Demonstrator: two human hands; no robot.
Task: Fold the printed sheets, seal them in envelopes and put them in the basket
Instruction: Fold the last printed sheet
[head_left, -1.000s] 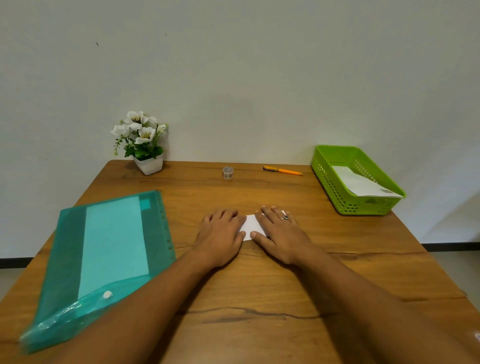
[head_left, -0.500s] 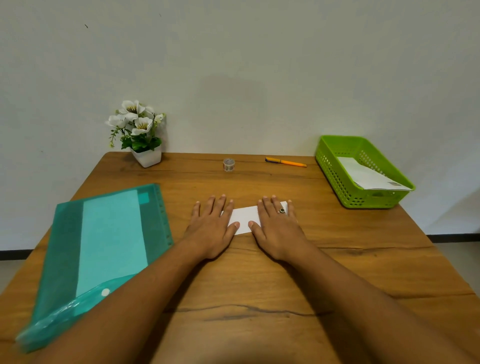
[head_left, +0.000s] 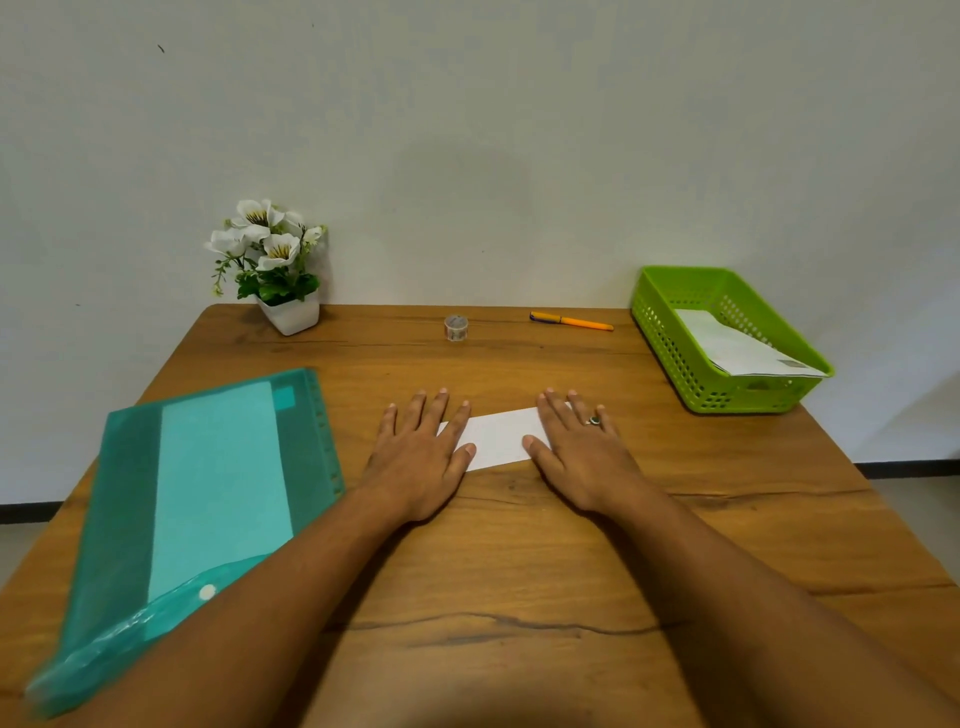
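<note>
The folded sheet (head_left: 500, 436) lies flat on the table (head_left: 519, 551), its long axis running from hand to hand. The left hand (head_left: 422, 453) and right hand (head_left: 577, 451) press its ends, fingers straight and spread. The green basket (head_left: 675, 358) sits beyond the right hand, which is the nearer one.

Left hand (head_left: 418, 460), right hand (head_left: 584, 457) on sheet (head_left: 498, 436)

One folded white paper strip (head_left: 498, 439), one green plastic lattice basket (head_left: 675, 353) holding at least one white envelope (head_left: 737, 348), one teal translucent plastic folder (head_left: 130, 493), one orange pen (head_left: 571, 321), one small tape roll (head_left: 456, 328), one white-flowered potted plant (head_left: 275, 265), one wooden table (head_left: 519, 545).
</note>
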